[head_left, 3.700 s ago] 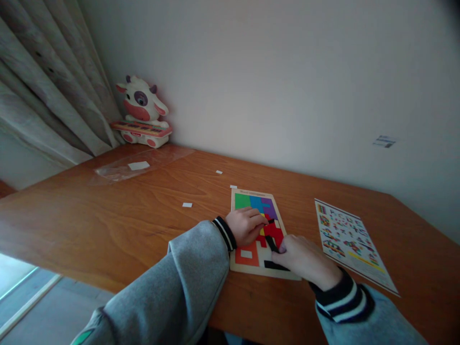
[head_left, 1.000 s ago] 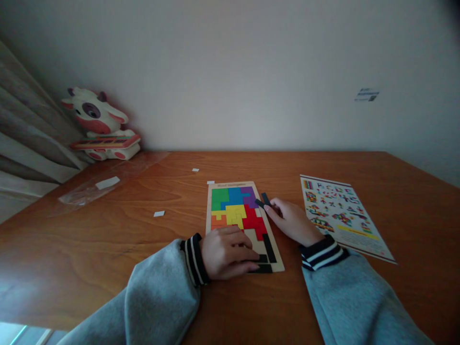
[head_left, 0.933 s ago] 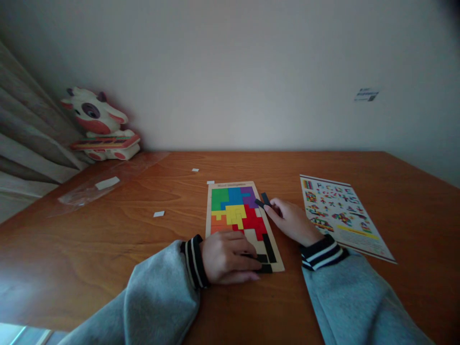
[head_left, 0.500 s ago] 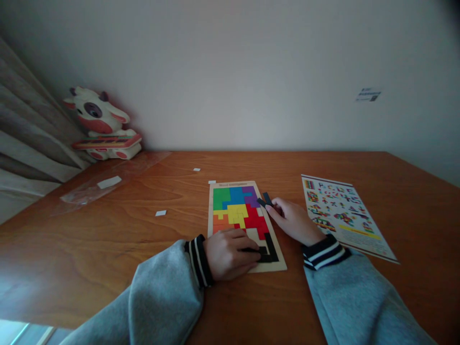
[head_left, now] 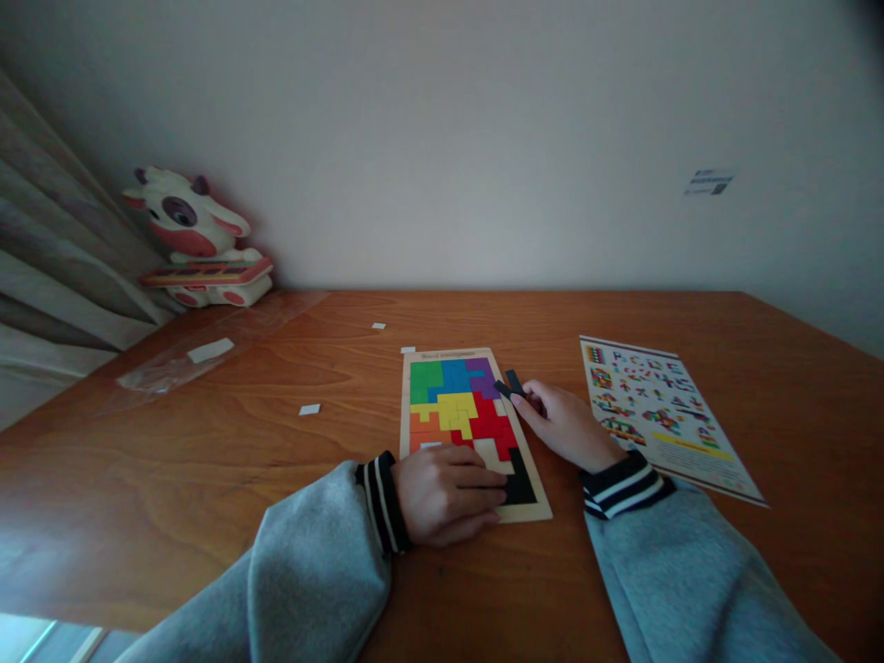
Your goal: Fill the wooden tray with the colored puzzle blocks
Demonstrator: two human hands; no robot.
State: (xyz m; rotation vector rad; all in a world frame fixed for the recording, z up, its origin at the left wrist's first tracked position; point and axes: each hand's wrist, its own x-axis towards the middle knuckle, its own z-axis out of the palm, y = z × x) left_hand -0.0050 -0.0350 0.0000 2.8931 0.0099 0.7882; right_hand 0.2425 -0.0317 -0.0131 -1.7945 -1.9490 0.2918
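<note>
A wooden puzzle board [head_left: 495, 357] lies on the table, filled with green, blue, purple, yellow, orange and red pieces. Black pieces [head_left: 523, 481] sit in its lower right corner. My left hand [head_left: 448, 493] rests over the board's lower left part, its fingers on a black puzzle piece in that corner; the fingertips' grip is partly hidden. Whatever lies under the palm cannot be seen. In my right hand [head_left: 563, 424], just right of the board's edge, black puzzle pieces [head_left: 505, 387] are pinched, their ends poking out past the fingers. A pale bare patch [head_left: 487, 449] shows beside the red pieces.
Right of the board lies a printed sheet [head_left: 663, 396] with colourful figures, partly under my right sleeve. A cow-shaped toy keyboard [head_left: 207, 272] stands at the back left, near clear plastic wrap [head_left: 162, 373]. Small white paper bits [head_left: 309, 410] lie on the wooden table [head_left: 276, 442].
My left hand has shifted slightly right, and the pale gap among the black pieces by its fingertips is now covered in black. My right hand stays in place.
</note>
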